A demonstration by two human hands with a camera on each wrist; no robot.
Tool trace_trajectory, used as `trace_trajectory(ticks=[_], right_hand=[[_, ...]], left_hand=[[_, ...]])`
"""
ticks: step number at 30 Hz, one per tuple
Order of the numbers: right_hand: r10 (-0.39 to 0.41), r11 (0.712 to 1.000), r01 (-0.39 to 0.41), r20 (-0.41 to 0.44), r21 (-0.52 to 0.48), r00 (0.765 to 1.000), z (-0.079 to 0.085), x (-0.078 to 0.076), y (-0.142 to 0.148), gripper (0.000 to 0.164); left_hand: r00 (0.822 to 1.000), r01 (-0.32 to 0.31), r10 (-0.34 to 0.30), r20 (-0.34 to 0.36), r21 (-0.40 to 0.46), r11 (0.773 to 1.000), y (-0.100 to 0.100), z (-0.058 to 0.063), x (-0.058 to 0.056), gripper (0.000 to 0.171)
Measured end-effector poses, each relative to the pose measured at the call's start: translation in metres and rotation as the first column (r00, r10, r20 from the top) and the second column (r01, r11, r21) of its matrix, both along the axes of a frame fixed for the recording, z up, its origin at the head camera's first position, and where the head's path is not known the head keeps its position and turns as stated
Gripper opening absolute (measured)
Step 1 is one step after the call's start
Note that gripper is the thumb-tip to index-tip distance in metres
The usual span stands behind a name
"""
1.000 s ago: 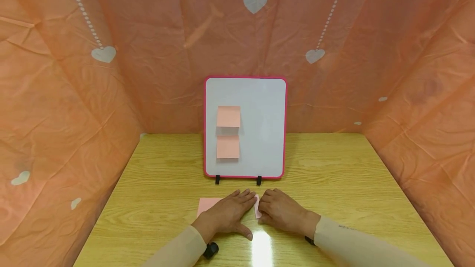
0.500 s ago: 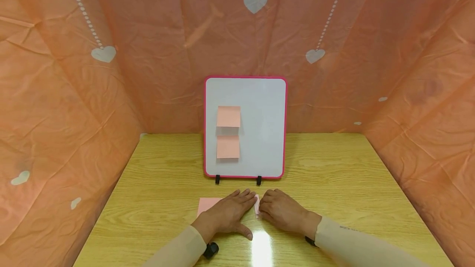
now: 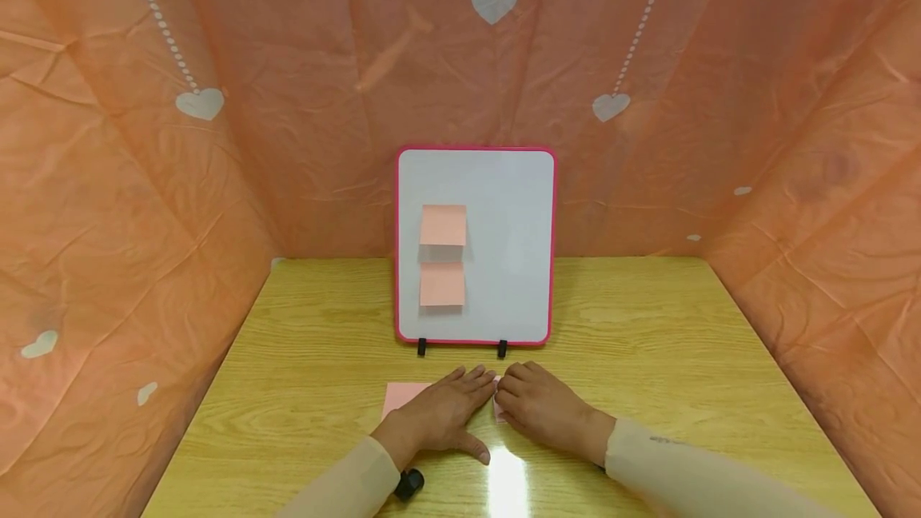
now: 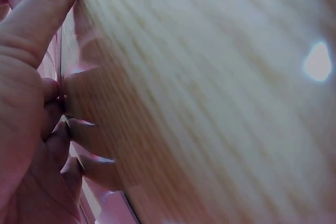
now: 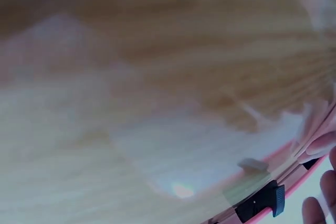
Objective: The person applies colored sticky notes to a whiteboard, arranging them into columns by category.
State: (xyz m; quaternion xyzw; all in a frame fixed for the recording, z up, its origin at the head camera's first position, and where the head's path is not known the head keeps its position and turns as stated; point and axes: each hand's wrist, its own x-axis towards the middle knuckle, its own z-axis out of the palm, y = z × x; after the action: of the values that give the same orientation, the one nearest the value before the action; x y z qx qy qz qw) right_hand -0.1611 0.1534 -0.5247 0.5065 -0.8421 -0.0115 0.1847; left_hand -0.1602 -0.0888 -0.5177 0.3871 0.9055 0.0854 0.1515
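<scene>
In the head view my left hand (image 3: pixel 444 416) lies flat on the table, its fingers straight and its thumb spread. Its fingertips touch a pale pink slip of paper (image 3: pixel 499 410), mostly covered by both hands. My right hand (image 3: pixel 544 408) has curled fingers and holds the slip's right side, close against the left fingertips. Left of the left hand, a pink paper square (image 3: pixel 404 396) shows one corner; whether it joins the slip is hidden. Two pink sticky notes, an upper note (image 3: pixel 443 225) and a lower note (image 3: pixel 442 284), stick to the whiteboard's left half.
A whiteboard (image 3: pixel 507 262) with a pink frame stands upright behind the hands, on black feet (image 3: pixel 502 348). Orange cloth (image 3: pixel 324 142) with white hearts hangs behind and at both sides of the wooden table (image 3: pixel 647 318).
My right hand has shifted slightly left, up to the left fingertips, and covers more of the pale pink slip. The left hand and the whiteboard notes stay put.
</scene>
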Motion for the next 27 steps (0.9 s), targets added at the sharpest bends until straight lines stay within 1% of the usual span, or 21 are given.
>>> trace_trajectory(ticks=[3,5,11,16,22,27], right_hand=[[0.036,0.999,-0.036,-0.029,0.019,0.999,0.001,-0.002,0.000,0.015],[0.041,0.999,-0.039,-0.049,0.037,0.998,0.002,-0.003,0.000,0.015],[0.019,0.996,-0.011,-0.094,0.085,0.995,0.005,-0.006,0.001,0.024],[0.011,0.995,0.003,-0.131,0.101,0.991,0.007,-0.009,0.001,0.024],[0.035,0.996,-0.022,-0.162,0.082,0.986,0.006,-0.011,0.001,0.019],[0.040,0.998,-0.033,-0.161,0.047,0.986,0.004,-0.011,0.000,0.019]], left_hand=[[1.000,-0.003,0.003,0.004,0.003,1.000,0.000,0.000,0.000,0.115],[1.000,-0.003,0.003,0.009,0.006,1.000,0.000,0.000,0.000,0.114],[1.000,-0.005,0.004,0.025,0.019,1.000,-0.001,0.001,0.000,0.113],[0.999,-0.007,0.006,0.033,0.023,1.000,-0.001,0.001,-0.001,0.112],[1.000,-0.002,0.002,0.025,0.023,1.000,0.000,0.000,0.000,0.113],[0.999,-0.013,0.011,0.034,0.046,0.999,-0.002,0.001,0.000,0.112]])
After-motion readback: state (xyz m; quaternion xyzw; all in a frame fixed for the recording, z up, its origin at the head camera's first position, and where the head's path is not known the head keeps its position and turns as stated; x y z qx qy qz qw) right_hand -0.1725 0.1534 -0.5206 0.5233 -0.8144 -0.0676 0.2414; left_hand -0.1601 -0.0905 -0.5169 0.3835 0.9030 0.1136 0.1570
